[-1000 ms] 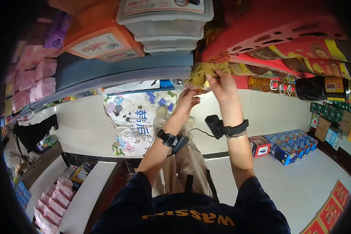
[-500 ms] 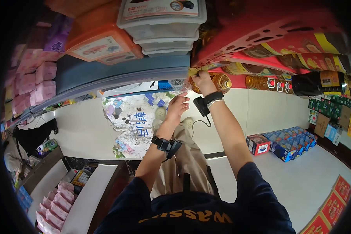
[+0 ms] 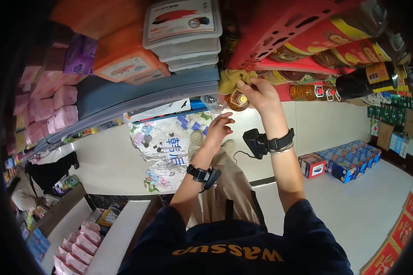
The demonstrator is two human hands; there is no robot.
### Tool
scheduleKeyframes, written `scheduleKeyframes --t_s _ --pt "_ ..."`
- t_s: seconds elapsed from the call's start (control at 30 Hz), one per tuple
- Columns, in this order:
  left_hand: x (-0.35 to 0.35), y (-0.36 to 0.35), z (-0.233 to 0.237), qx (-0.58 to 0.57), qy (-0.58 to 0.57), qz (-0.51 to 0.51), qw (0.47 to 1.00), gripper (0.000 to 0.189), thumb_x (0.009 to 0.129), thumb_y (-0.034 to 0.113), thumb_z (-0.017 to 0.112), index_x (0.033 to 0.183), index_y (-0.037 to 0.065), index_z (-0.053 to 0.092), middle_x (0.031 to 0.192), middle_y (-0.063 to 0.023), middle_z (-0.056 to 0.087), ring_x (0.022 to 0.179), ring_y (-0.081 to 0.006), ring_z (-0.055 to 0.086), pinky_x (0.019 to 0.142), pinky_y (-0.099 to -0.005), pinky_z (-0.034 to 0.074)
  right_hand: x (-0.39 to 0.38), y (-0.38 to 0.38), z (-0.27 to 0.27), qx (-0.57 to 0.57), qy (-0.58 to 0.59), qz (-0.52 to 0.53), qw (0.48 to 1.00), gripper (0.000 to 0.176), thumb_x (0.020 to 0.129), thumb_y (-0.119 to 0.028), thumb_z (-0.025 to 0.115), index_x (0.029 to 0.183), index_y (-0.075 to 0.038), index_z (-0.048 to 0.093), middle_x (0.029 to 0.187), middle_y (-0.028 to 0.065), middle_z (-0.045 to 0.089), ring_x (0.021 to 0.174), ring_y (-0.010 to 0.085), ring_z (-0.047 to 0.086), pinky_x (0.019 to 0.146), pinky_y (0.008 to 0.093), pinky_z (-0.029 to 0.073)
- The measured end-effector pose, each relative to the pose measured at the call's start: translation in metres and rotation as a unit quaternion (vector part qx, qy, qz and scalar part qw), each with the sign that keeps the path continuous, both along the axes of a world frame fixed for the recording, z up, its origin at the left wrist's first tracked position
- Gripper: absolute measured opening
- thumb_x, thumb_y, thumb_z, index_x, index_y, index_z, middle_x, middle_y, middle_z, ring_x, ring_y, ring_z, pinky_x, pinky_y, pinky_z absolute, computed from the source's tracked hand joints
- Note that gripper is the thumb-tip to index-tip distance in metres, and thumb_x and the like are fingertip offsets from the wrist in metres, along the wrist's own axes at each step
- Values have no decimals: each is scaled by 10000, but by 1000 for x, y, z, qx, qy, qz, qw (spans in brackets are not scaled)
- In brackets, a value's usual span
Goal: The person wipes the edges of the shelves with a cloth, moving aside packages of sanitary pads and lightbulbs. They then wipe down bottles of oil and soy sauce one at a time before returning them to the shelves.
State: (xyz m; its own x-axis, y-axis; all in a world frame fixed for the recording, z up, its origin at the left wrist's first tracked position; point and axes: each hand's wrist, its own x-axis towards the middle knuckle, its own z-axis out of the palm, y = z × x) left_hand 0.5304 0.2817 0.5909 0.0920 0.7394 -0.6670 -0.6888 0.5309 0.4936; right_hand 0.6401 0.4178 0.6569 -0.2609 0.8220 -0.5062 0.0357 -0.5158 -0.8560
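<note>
Under the red shelf [image 3: 280, 27], right hand [image 3: 261, 94] pinches a yellow cloth [image 3: 231, 79], left hand [image 3: 219, 129] spread; hard wiping could topple the oil bottle [image 3: 238, 100].

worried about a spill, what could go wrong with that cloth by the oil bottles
The right hand holds the yellow cloth right beside an oil bottle; a nudge might knock it off the red shelf. The left hand is open below, holding nothing, so it may not catch it.

Cloth [image 3: 231, 79]: soft matt yellow fabric; bottle [image 3: 238, 99]: glossy clear plastic; rack [image 3: 280, 27]: smooth red plastic; boxes [image 3: 183, 41]: translucent plastic.
</note>
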Motion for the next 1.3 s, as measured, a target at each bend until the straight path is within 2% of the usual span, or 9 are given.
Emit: scheduleKeyframes --t_s 0.17,0.23,0.37,0.6,0.77,0.93,1.03,1.1,1.3 --pt "2 -9 0 -11 -6 -31 999 271 877 128 414 1120 49 504 886 -27 532 608 -77 444 694 -254 429 0 -15 85 10 -175 92 980 252 863 -110 506 1038 73 505 983 91 561 868 101 502 775 228 427" --pt "1 -12 3 -15 -13 -32 999 274 872 131 418 1118 49 504 883 -25 524 594 -78 431 694 -253 427 18 -11 87 -310 433 -355 768 262 883 -87 445 1087 77 465 1074 116 527 978 143 485 849 277 420" --pt "3 -9 7 -21 -16 19 999 234 870 146 454 1073 63 535 876 -23 543 616 -65 443 671 -232 425 37 -26 112 -146 456 -345 807 190 858 -62 472 1024 30 472 1025 104 510 955 156 469 820 255 421" --pt "13 6 16 -16 -27 66 997 225 859 133 458 1059 66 536 863 -17 543 639 -66 456 679 -234 426 -21 -48 92 204 150 -372 893 197 814 -81 566 988 -4 516 950 29 560 794 117 544 695 225 433" --pt "8 -1 10 -24 11 58 998 235 853 129 449 1063 63 534 844 -18 550 634 -70 461 669 -228 431 -60 -26 47 540 -192 -319 755 289 739 -44 641 975 37 497 921 88 570 836 153 541 753 255 413" --pt "2 -7 8 -45 36 43 997 265 846 129 437 1086 56 521 853 -15 548 656 -72 467 681 -229 437 -58 -8 -29 641 -224 -263 686 290 719 6 622 976 35 492 971 130 532 843 237 532 772 317 409" --pt "3 -8 5 -33 32 24 999 275 844 137 451 1097 49 512 860 -10 542 675 -74 469 696 -239 436 -55 -10 -18 502 -54 -189 842 292 636 -10 660 905 7 546 931 131 530 926 322 463 815 379 364" --pt "6 -6 6 -43 43 34 998 256 847 121 430 1073 53 528 866 -28 556 632 -58 461 657 -222 435 -57 -12 -7 635 -162 -245 714 253 638 -10 661 867 10 556 897 135 557 958 338 472 829 388 372" --pt "0 -6 19 0 53 40 998 243 858 123 434 1071 49 523 857 -33 554 637 -51 461 655 -219 432 -24 -40 -21 591 -301 -195 722 291 676 -14 648 945 13 540 1047 170 483 1019 327 454 855 391 367"
